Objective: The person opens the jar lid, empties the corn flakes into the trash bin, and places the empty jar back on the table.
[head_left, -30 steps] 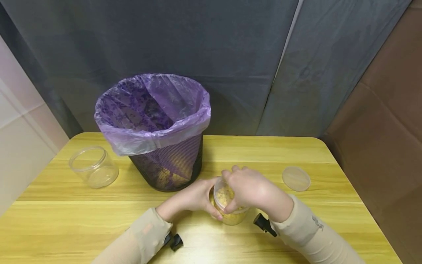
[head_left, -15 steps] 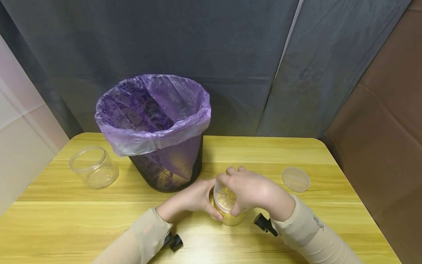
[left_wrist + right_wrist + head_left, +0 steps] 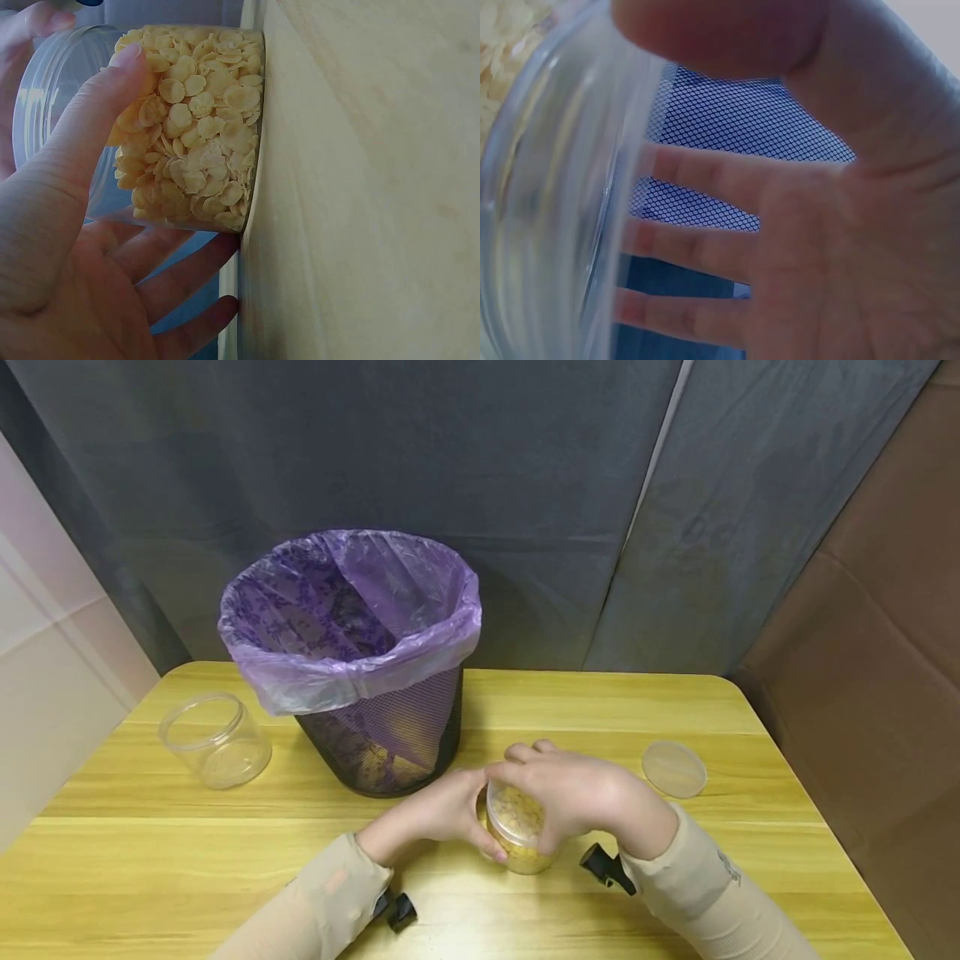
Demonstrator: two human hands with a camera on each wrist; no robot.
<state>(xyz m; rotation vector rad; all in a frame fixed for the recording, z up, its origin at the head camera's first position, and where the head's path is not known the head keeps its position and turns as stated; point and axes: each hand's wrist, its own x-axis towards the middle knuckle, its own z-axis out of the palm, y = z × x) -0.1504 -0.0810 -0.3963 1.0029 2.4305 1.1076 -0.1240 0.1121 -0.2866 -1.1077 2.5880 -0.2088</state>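
Yellow flakes point(image 3: 517, 810) show more fully now in the jar point(image 3: 521, 858) both hands point(image 3: 442, 812) point(image 3: 581, 792) grip.

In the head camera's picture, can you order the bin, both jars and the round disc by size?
1. Bin
2. Empty jar and jar of flakes: not ranked, as the left hand and right hand partly cover the latter
3. Round disc

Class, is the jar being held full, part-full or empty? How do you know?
Part-full: in the left wrist view, the jar shows yellow flakes from its base upward, with a clear band near its top.
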